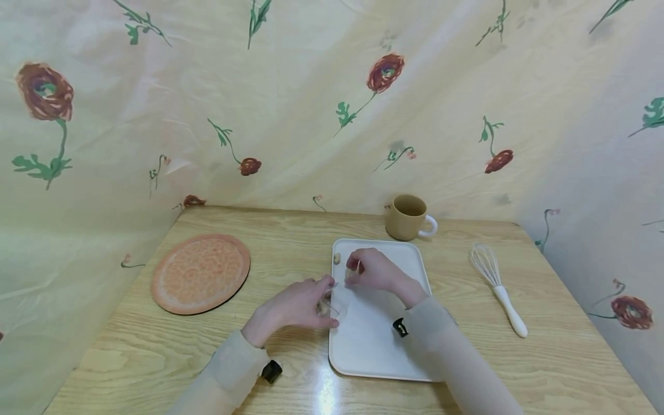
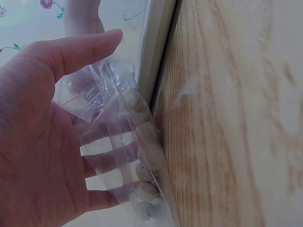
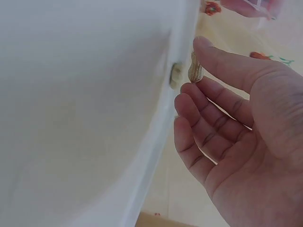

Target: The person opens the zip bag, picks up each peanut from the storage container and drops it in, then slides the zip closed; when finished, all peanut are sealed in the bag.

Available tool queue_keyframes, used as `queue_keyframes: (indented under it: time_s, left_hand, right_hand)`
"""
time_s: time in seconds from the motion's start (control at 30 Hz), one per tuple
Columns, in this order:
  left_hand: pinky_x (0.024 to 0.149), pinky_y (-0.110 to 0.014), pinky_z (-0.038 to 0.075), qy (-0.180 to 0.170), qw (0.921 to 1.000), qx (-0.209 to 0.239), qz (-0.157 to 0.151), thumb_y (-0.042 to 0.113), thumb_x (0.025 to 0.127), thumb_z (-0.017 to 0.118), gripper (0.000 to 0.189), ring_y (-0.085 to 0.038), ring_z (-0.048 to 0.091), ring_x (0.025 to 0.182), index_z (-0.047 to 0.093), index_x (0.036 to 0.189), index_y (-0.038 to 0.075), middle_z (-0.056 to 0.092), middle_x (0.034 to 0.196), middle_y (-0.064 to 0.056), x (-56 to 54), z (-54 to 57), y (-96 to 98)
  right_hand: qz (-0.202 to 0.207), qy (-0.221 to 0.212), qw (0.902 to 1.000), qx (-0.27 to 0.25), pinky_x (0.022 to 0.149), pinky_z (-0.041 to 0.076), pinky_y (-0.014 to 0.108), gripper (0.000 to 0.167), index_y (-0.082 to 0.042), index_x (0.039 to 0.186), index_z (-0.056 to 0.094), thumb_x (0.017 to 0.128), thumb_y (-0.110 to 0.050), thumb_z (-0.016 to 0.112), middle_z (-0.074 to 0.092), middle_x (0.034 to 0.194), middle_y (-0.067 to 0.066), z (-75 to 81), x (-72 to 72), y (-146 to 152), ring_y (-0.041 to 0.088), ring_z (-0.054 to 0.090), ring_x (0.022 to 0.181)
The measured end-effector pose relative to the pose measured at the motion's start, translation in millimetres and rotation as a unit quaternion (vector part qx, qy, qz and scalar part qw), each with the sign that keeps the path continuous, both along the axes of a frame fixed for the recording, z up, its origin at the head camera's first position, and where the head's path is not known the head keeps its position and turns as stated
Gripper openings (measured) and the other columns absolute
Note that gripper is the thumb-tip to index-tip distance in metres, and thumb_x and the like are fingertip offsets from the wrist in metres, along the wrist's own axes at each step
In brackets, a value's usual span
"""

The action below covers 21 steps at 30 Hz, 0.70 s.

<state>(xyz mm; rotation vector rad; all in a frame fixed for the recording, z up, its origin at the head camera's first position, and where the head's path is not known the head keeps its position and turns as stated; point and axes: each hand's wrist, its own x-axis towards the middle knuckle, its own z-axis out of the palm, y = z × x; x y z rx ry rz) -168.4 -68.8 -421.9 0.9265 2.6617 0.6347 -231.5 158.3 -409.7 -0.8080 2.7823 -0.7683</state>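
Observation:
My right hand (image 1: 381,271) pinches a peanut (image 3: 195,70) in its shell between thumb and fingertips, over the upper left part of a white rectangular tray (image 1: 370,346). Another peanut (image 1: 337,258) lies on the tray close to its left rim. At the tray's left edge, my left hand (image 1: 295,304) holds a clear plastic bag (image 2: 111,137), with the thumb on one side and the fingers spread behind it. Several round, tan, peanut-like pieces (image 2: 146,171) have gathered along the bag's lower side in the left wrist view.
A tan mug (image 1: 406,219) with a white handle stands behind the tray. To the right lies a whisk (image 1: 500,288) with a white handle. On the left is a round orange-patterned mat (image 1: 202,274). Flowered cloth (image 1: 290,115) hangs behind the wooden table (image 1: 119,357).

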Motion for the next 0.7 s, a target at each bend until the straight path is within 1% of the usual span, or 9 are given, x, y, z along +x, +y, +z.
queue_keyframes:
  time_s: [0.23,0.37,0.57,0.7]
  left_hand:
    - [0.081,-0.035,0.049,-0.003,1.0,-0.003,0.002,0.056,0.084,0.073,0.077,-0.017,0.057,0.101,0.044,0.142,0.014,0.064,0.125,-0.001,-0.4,0.5,0.6]
    - [0.081,-0.036,0.049,-0.004,1.0,-0.004,0.003,0.056,0.084,0.073,0.078,-0.017,0.058,0.101,0.044,0.142,0.013,0.064,0.126,-0.001,-0.4,0.4,0.8]
    - [0.082,-0.037,0.049,-0.004,1.0,-0.006,0.003,0.056,0.084,0.072,0.08,-0.018,0.058,0.103,0.043,0.144,0.013,0.063,0.128,-0.003,-0.5,0.5,1.1]
    - [0.082,-0.037,0.049,-0.006,1.0,-0.005,0.005,0.056,0.083,0.072,0.08,-0.018,0.058,0.103,0.043,0.144,0.013,0.063,0.128,-0.003,0.0,0.9,1.2]
  right_hand:
    - [0.008,0.015,0.9998,-0.002,0.071,0.049,0.031,0.023,-0.004,0.098,0.071,0.082,-0.016,0.083,0.065,0.085,0.002,9.6,9.7,8,0.021,0.06,0.077]
    - [0.016,0.031,0.9993,-0.014,0.07,0.049,0.03,0.023,-0.005,0.097,0.07,0.082,-0.016,0.082,0.066,0.085,0.002,14.1,16.4,13,0.021,0.06,0.078]
    - [0.022,0.041,0.9984,-0.033,0.07,0.049,0.03,0.021,-0.008,0.095,0.07,0.082,-0.018,0.083,0.065,0.084,-0.003,14.0,24.3,17,0.021,0.061,0.079]
    - [0.028,0.045,0.9977,-0.042,0.071,0.049,0.03,0.021,-0.008,0.094,0.07,0.081,-0.018,0.083,0.065,0.084,-0.004,14.2,31.5,20,0.021,0.061,0.079]
